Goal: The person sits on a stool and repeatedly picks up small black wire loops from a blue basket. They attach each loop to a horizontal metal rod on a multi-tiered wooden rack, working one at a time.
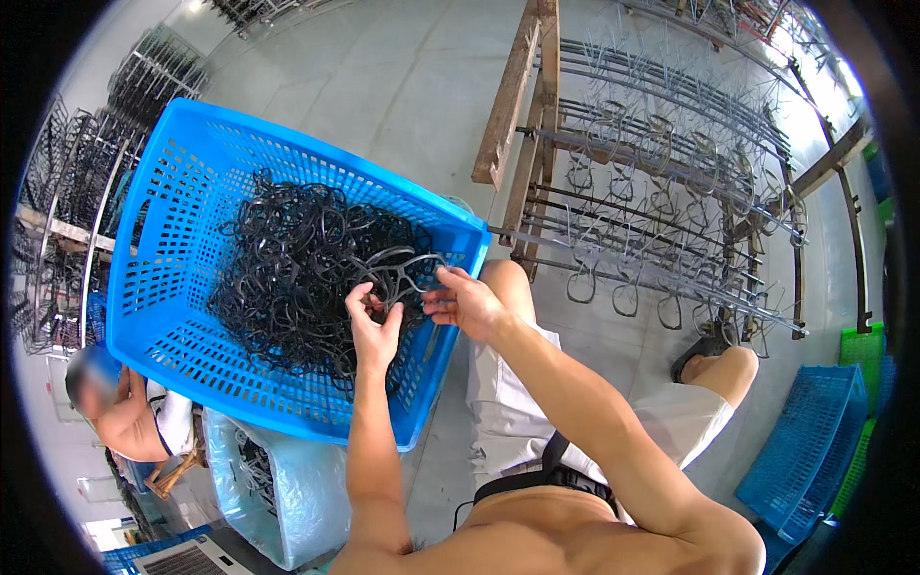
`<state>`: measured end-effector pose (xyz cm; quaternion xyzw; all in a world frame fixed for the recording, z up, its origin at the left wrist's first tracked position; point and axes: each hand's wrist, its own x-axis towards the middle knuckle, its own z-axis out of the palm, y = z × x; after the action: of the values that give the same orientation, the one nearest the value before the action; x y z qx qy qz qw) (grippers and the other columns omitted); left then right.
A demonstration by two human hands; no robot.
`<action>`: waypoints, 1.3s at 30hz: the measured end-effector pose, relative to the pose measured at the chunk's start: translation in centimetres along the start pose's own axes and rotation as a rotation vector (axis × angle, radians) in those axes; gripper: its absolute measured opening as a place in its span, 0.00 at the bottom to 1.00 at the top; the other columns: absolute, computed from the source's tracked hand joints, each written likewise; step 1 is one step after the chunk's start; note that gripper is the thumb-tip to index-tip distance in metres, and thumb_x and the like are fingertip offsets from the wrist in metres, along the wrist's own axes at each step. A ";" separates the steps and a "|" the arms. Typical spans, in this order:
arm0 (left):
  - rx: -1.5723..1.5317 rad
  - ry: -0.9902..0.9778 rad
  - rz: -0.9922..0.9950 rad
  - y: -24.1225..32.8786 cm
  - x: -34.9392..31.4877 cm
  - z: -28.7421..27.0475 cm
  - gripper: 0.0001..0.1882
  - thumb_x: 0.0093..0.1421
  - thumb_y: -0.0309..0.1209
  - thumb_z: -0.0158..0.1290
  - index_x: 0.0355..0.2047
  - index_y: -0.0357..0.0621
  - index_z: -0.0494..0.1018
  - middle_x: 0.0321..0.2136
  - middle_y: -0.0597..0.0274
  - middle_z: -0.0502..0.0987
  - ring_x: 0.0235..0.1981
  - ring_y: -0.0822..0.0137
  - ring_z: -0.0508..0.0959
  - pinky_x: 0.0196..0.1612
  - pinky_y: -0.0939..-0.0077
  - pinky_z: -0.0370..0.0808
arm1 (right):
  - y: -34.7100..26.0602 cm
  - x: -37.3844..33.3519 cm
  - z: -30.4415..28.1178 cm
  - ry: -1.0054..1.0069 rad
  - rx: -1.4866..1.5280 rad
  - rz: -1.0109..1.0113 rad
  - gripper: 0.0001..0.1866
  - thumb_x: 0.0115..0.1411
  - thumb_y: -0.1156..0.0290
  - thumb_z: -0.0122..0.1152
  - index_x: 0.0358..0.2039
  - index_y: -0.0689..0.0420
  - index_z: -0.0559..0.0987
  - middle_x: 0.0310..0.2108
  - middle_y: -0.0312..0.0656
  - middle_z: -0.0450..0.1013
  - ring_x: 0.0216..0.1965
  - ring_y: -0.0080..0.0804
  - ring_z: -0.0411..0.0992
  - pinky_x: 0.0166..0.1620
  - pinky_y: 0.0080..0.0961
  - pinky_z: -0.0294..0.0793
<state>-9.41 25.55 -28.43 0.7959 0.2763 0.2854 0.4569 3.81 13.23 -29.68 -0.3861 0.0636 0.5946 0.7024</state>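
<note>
My right hand point(465, 305) is closed, pinching a grey-black looped piece point(414, 261) that looks like an eyeglass frame. The piece reaches left from my fingertips, over a tangled heap of similar dark frames point(297, 278). This heap lies in a large blue perforated plastic basket point(172, 316). Just left of the pinched piece is my left hand point(374, 331), its thumb and bent fingers apart, close against the heap. Dark pieces show in the gap between them, and none is plainly gripped. Both hands are over the basket's right side.
At the right stands a wooden and metal rack point(546, 125) hung with rows of wire loops point(628, 297). Blue crates point(805, 450) stack at lower right. Below the basket is a plastic-lined container point(307, 498) with dark pieces. Another person point(134, 422) sits at lower left, near loaded racks point(81, 182).
</note>
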 end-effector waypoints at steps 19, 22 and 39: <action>-0.148 0.042 0.073 3.2 1.4 -1.8 0.20 0.50 0.17 0.55 0.44 0.35 0.67 0.34 0.64 0.72 0.32 0.76 0.71 0.37 0.83 0.69 | -2.4 1.0 -0.5 -0.304 -0.965 -0.534 0.27 0.54 0.51 0.60 0.48 0.55 0.73 0.41 0.46 0.65 0.48 0.40 0.65 0.54 0.32 0.62; 0.111 0.185 0.136 2.6 3.1 -3.0 0.17 0.51 0.18 0.54 0.42 0.37 0.68 0.32 0.62 0.73 0.30 0.73 0.72 0.35 0.81 0.70 | -1.4 0.9 -0.7 -0.170 -0.999 -0.853 0.20 0.54 0.53 0.61 0.34 0.59 0.78 0.35 0.47 0.66 0.43 0.43 0.66 0.50 0.34 0.65; -0.096 0.514 -0.112 -0.8 8.0 -4.7 0.16 0.53 0.27 0.55 0.42 0.37 0.67 0.39 0.58 0.71 0.35 0.68 0.72 0.34 0.78 0.72 | -6.4 -23.6 -12.2 0.345 -0.276 -0.801 0.11 0.64 0.67 0.48 0.39 0.63 0.71 0.25 0.35 0.69 0.21 0.18 0.65 0.26 0.15 0.66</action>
<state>-7.39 34.16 -25.56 0.6581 0.4131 0.4650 0.4243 7.22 -12.84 -22.22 -0.5636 -0.0545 0.2060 0.7981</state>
